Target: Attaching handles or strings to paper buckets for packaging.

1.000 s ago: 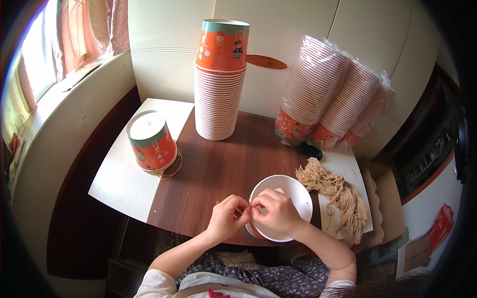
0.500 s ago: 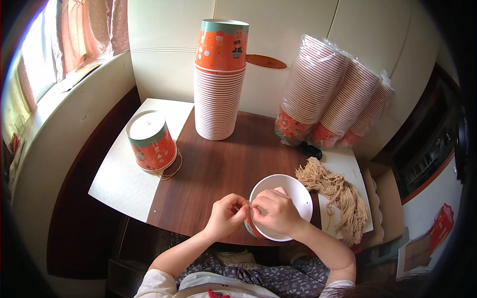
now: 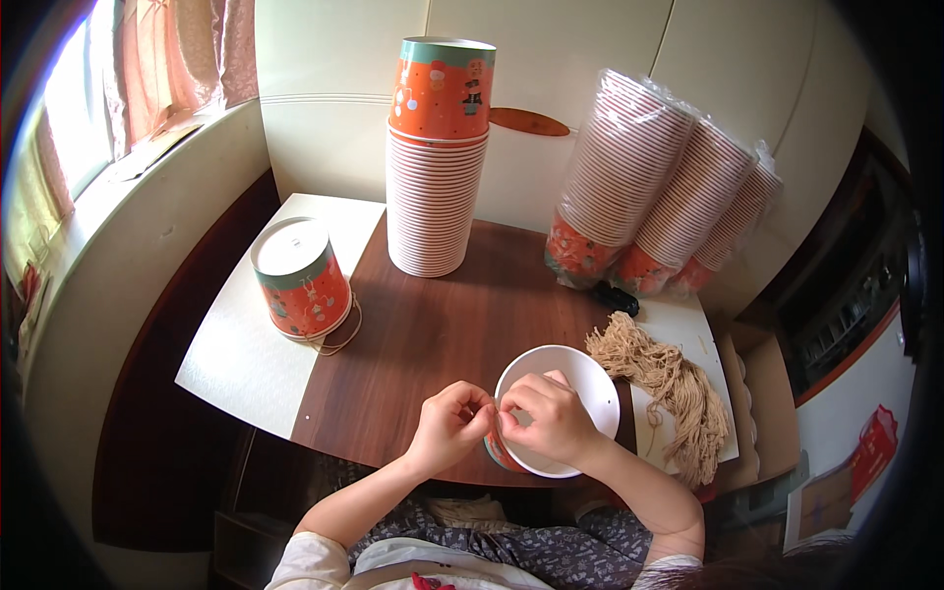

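A paper bucket (image 3: 597, 398), white inside and orange and green outside, stands with its mouth up at the table's near edge. At its left rim my left hand (image 3: 454, 425) is closed in a pinch, fingertips almost meeting those of my other hand. My right hand (image 3: 547, 417) reaches over the opening, with thumb and fingers pinched at the same rim. Whatever lies between the fingertips is too small and hidden to make out. Right of the bucket lies a bundle of tan cords (image 3: 669, 388). A small dark hole shows in the bucket's right wall.
An upside-down bucket (image 3: 305, 285) with a cord loop at its rim sits at the left. Behind stands a tall stack of nested buckets (image 3: 438, 197). Plastic-wrapped bucket stacks (image 3: 629, 187) and a small black object (image 3: 615, 298) are at the back right. A cardboard box (image 3: 772, 433) stands beyond the table's right edge.
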The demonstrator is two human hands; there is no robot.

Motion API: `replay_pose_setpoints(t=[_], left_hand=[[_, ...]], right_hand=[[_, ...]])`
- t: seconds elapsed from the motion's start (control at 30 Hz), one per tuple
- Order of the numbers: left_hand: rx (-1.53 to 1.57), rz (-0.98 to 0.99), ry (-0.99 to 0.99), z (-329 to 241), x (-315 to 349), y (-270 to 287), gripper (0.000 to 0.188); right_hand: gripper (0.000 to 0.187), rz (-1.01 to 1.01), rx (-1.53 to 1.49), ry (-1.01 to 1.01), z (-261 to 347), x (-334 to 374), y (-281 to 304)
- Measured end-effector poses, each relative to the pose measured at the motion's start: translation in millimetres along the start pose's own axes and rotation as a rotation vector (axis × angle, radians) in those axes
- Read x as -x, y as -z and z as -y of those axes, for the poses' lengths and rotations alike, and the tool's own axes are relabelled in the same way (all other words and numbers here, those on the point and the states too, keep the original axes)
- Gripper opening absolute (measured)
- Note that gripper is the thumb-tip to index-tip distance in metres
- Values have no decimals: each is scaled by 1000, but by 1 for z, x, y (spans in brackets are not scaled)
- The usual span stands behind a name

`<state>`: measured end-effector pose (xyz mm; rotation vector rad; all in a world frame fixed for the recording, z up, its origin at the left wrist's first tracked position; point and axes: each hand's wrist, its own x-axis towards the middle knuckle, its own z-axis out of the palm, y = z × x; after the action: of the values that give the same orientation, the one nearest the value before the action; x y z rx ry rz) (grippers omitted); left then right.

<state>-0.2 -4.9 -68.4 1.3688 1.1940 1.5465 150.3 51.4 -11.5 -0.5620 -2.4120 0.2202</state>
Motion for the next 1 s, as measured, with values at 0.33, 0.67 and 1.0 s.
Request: replay_pose_setpoints(t=[0.33,0.67,1.0], left_hand=[[-145,2,-97,-6,0,3,8],[-225,2,-114,-1,-2,13,21],[431,411,315,4,-4,19,19]], right_hand=[[13,52,-242,-190,1,-4,5],[9,139,-405,-328,-7,-5,6],[10,168,-382,-330,-11,-6,3]])
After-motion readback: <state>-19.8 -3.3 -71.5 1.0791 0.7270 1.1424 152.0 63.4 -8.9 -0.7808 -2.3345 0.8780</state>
